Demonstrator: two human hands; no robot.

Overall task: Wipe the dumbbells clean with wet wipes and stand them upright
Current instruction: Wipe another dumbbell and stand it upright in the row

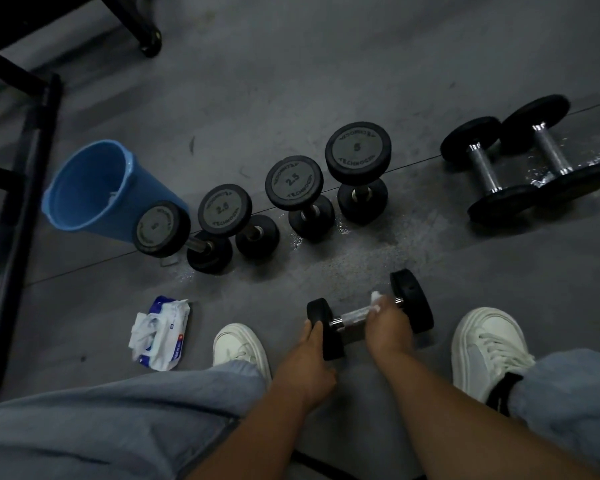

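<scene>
Matt black rubber dumbbell (369,315) heads, shiny metal handle; plastic bucket (94,188).

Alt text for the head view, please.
A crouching person's left hand grips one end of a dumbbell lying on its side while the right hand holds a wipe on its handle. Behind it four dumbbells stand in a row, two more lie at the right, and a blue bucket and wipes pack sit at the left.
</scene>
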